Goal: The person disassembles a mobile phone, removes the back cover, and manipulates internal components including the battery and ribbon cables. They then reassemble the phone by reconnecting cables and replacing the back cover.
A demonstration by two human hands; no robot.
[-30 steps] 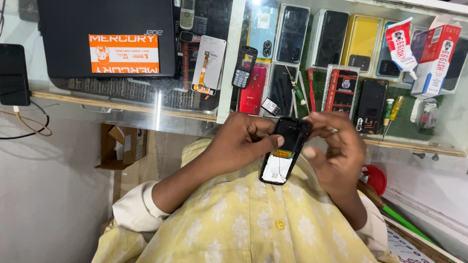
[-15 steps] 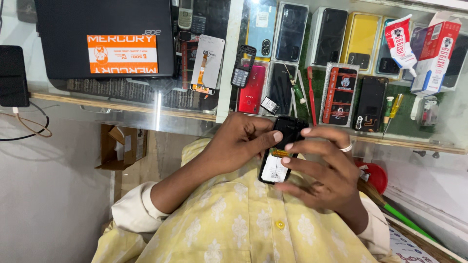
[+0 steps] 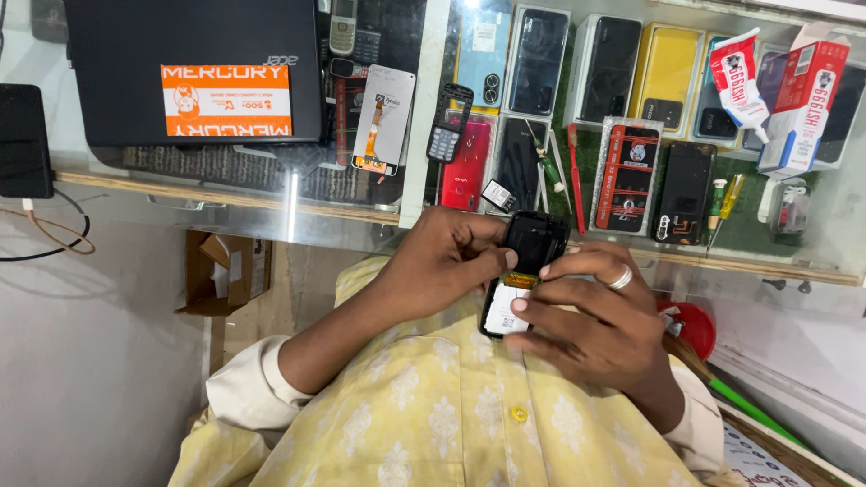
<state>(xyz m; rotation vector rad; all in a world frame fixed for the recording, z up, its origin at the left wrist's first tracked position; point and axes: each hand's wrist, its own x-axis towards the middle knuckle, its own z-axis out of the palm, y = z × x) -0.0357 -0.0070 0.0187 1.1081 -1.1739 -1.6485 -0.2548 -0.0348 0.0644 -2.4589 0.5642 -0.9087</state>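
Phone (image 3: 523, 271), small and black with its back off and a white part showing inside, sits gripped between two hands just in front of a glass counter (image 3: 271, 194), seen from the head camera looking down over a pale yellow patterned shirt (image 3: 433, 424). Left hand (image 3: 442, 261) wraps the phone's left edge, thumb pressed near a thin orange strip at its middle. Right hand (image 3: 595, 325), a silver ring (image 3: 621, 278) on one finger, closes over the phone's right side, fingertips resting on the open back. Both hands are curled narrow around the phone, which tilts slightly, upper end toward the counter. Under the glass lie rows of phones in black, blue, yellow and red. On top rest a closed black laptop (image 3: 194, 68) with an orange sticker, a loose keypad frame (image 3: 448, 122), screwdrivers (image 3: 722, 207) and a red-and-white glue tube (image 3: 740, 81) beside its box. A cardboard box (image 3: 225, 271) stands below the counter at left.
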